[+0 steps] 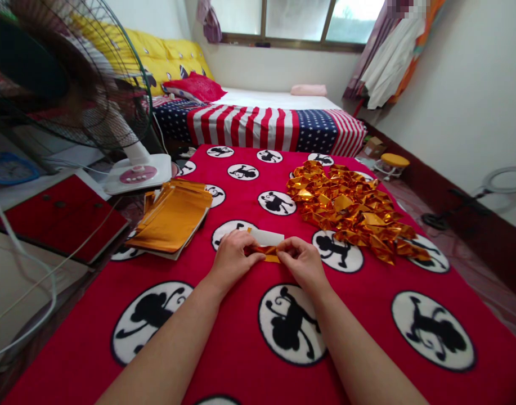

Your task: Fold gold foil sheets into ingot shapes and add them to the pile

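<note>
Between my two hands, low over the red cloth, is a sheet of gold foil paper point(269, 251), partly folded, with its white back showing on the far side. My left hand point(234, 254) pinches its left end between thumb and fingers. At the right end, my right hand point(299, 259) grips it the same way. A stack of flat gold foil paper point(173, 216) lies to the left of my left hand. Beyond my right hand spreads a heap of folded gold foil pieces point(346, 202).
A red cloth with monkey prints point(359, 332) covers the table. At the left stand an electric fan point(135, 169) and a dark red board point(59, 211). Behind the table is a bed point(258, 121). A yellow stool point(393, 160) and a ring light point(505, 180) are at the right.
</note>
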`<state>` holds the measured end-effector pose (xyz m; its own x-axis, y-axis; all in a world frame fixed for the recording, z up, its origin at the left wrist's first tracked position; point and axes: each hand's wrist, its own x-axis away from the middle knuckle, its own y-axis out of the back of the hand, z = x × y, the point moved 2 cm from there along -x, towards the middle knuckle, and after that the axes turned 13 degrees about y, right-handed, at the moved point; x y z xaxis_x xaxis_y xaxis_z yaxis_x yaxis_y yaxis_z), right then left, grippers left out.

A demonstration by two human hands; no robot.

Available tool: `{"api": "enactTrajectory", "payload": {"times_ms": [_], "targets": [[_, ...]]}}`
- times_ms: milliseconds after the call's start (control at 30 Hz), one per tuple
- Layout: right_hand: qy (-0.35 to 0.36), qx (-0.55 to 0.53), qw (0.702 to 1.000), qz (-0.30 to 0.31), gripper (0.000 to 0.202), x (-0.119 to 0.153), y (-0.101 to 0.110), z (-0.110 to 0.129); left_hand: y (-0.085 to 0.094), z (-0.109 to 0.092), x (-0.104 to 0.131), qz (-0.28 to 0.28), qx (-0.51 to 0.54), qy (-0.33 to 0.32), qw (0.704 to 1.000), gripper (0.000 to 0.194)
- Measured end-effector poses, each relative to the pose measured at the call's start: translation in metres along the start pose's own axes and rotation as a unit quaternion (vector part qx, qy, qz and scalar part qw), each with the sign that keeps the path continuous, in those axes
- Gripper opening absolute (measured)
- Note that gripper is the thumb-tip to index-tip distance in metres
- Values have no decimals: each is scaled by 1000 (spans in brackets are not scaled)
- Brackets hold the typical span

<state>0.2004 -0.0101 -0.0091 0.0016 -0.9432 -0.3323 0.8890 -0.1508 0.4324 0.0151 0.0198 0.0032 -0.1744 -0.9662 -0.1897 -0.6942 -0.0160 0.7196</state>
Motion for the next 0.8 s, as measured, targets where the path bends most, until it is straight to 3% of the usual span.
{"api": "enactTrajectory", "payload": {"times_ms": [200,533,800], "targets": [[8,12,1000,-6,11,-1,-1,-1,-2,7,-2,-36,64,43,996,21],[19,59,998,1,13,-2,0,2,2,7,-2,-73,3,68,995,44],[23,64,998,1,12,-1,-1,2,3,7,-1,-69,-19,75,995,43]]}}
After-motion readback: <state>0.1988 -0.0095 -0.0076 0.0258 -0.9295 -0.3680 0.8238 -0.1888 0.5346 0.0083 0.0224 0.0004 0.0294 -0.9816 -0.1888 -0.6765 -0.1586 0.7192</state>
